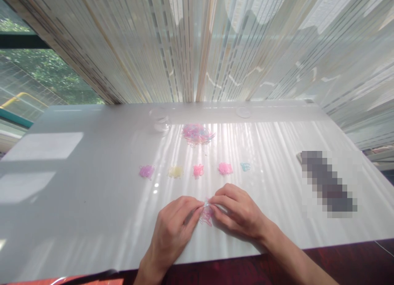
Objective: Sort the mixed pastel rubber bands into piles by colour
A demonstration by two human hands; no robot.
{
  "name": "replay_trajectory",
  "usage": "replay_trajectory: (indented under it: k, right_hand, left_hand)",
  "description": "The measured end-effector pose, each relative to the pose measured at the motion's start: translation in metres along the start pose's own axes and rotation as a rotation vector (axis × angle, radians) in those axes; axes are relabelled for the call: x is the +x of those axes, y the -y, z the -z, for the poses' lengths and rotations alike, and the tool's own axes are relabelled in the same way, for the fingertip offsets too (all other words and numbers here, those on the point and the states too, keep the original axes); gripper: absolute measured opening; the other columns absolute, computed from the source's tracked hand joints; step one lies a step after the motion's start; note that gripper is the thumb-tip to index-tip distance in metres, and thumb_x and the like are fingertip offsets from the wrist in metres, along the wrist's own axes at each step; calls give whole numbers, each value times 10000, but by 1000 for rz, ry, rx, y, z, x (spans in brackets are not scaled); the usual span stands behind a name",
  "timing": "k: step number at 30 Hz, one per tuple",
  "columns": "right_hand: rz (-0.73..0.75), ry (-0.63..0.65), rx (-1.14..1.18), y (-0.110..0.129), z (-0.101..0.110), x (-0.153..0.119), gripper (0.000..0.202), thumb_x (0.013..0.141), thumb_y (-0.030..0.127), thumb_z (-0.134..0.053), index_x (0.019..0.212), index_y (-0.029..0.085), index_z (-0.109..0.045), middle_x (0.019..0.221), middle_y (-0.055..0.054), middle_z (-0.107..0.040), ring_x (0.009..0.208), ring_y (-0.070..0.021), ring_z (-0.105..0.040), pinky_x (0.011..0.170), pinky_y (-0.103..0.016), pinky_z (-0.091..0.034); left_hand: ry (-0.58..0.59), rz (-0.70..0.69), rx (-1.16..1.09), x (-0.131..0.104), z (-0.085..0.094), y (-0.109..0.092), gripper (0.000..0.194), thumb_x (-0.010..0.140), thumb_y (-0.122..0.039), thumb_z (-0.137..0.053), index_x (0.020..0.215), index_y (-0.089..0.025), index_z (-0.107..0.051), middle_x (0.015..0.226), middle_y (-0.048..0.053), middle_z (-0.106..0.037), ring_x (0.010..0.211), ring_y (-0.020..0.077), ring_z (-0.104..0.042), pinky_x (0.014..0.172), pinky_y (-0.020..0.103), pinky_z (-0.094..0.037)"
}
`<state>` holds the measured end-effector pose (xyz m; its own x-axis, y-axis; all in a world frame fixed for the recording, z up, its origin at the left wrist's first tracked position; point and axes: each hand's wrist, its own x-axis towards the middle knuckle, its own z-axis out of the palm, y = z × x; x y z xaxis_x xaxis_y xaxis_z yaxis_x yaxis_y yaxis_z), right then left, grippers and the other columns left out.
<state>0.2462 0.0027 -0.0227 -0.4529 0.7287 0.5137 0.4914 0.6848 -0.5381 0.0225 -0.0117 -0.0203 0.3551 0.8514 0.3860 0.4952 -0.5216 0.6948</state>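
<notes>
My left hand (174, 231) and my right hand (238, 209) meet near the front of a white table (92, 186), fingertips pinching a small clump of pink elastic bands (207, 214) between them. Beyond my hands lies a row of sorted little heaps: purple (146, 171), yellow (175, 171), pink (198, 170), another pink (225, 168) and pale blue (245, 166). Farther back sits a larger mixed pile of bands (197, 134).
A clear plastic container (160, 120) stands at the back left of the mixed pile and a clear lid (244, 112) at the back right. A blurred dark oblong object (328, 183) lies to the right. Striped sheer curtains (200, 43) hang behind the table.
</notes>
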Motion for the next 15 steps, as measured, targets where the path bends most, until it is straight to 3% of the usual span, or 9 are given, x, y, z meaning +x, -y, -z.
replay_trajectory:
  k: [10, 15]
  right_hand:
    - [5, -18, -34, 1, 1, 2, 109, 1025, 189, -585, 999, 179, -690, 829, -55, -700, 715, -175, -645, 647, -298, -554]
    - [-95, -106, -15, -3, 18, 0, 119, 997, 137, -609, 1047, 196, -699, 875, -48, -707, 759, -164, -688, 666, -277, -587]
  left_hand:
    - [-16, 18, 23, 0, 0, -2, 70, 1032, -170, -611, 1021, -216, -662, 872, 6, -726, 693, 121, -663, 568, 207, -482]
    - [-50, 18, 43, 1, 3, -2, 79, 1023, -193, -617, 1080, -210, -668, 918, 19, -732, 576, 101, -572, 537, 212, -485]
